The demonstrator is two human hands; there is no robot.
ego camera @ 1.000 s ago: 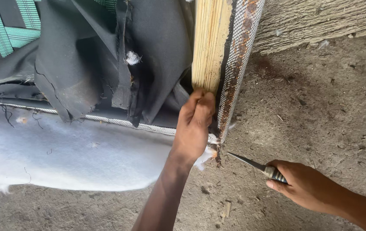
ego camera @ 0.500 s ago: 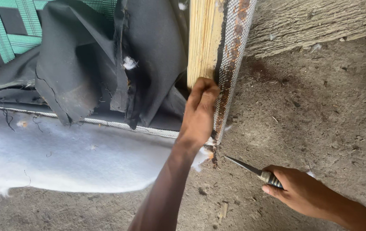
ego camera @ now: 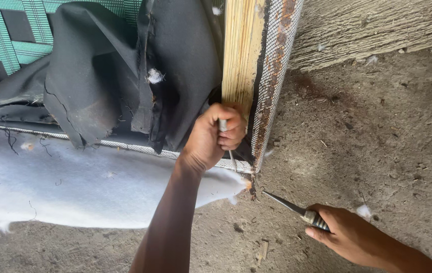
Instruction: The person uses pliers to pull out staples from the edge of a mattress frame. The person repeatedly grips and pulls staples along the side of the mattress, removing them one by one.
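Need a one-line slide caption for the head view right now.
Left hand grips a thin metal rod against the pale wooden frame post; right hand aims a pointed metal tool.

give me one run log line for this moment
left hand: gripping wooden frame post, thin metal piece in fist | right hand: holding pointed tool, tip near frame corner | black fabric loose | white padding on ground

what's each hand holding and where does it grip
Right hand holds a thin pointed metal tool by its ribbed handle. Left hand grips a slim grey metal rod beside the wooden post.
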